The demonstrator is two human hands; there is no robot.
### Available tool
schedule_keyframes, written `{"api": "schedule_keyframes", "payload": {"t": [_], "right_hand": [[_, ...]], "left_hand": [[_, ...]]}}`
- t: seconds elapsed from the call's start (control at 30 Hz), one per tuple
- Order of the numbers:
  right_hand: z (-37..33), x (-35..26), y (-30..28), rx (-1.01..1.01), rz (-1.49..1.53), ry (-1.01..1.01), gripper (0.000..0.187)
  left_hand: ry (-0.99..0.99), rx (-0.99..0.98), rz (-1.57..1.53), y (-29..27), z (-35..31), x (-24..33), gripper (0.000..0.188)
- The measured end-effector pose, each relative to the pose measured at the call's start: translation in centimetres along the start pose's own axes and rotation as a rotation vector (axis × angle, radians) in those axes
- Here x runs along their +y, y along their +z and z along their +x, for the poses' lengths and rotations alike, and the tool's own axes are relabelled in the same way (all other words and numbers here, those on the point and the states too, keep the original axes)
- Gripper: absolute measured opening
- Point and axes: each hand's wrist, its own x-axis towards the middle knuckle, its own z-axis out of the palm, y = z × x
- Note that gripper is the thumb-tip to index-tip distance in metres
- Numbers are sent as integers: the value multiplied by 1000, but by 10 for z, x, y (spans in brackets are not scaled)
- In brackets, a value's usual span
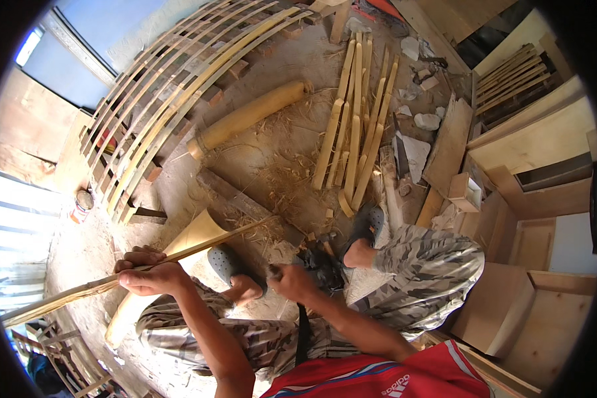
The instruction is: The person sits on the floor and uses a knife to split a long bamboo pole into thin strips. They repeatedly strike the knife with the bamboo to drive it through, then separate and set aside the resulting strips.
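A long bamboo strip (60, 298) runs slantwise from the far left edge toward the middle of the floor. My left hand (149, 272) is wrapped round it. In front of my lap, my right hand (293, 282) is closed like a fist around a short, dark-ended piece, perhaps a handle; most of it is hidden by the fingers. This hand is apart from the strip. Under the strip lies a thick pale bamboo pole (196, 237), partly covered by my left hand and leg. Beside my right hand, a black bundle (320, 265) sits between my feet.
A whole bamboo pole (252, 118) lies ahead on the shaving-strewn floor. Several split bamboo slats (343, 126) are piled to its right. Long slats (172, 116) rest across blocks at the upper left. A wooden beam (235, 196) lies near my feet; wooden cabinets (540, 166) stand at right.
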Motion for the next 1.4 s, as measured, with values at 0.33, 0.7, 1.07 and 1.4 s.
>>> {"api": "schedule_keyframes", "payload": {"t": [0.33, 0.7, 1.07, 1.4], "right_hand": [[1, 12, -2, 17, 10, -24, 31], [0, 15, -16, -75, -32, 58, 34], [-15, -9, -14, -76, -110, -73, 31], [-23, -18, -15, -51, -184, -70, 37]], "left_hand": [[-11, 57, 45, -1, 2, -2, 50], [-78, 48, 0, -8, 7, -5, 47], [-1, 38, 23, -10, 11, -13, 50], [-49, 85, -2, -12, 14, -11, 55]]}}
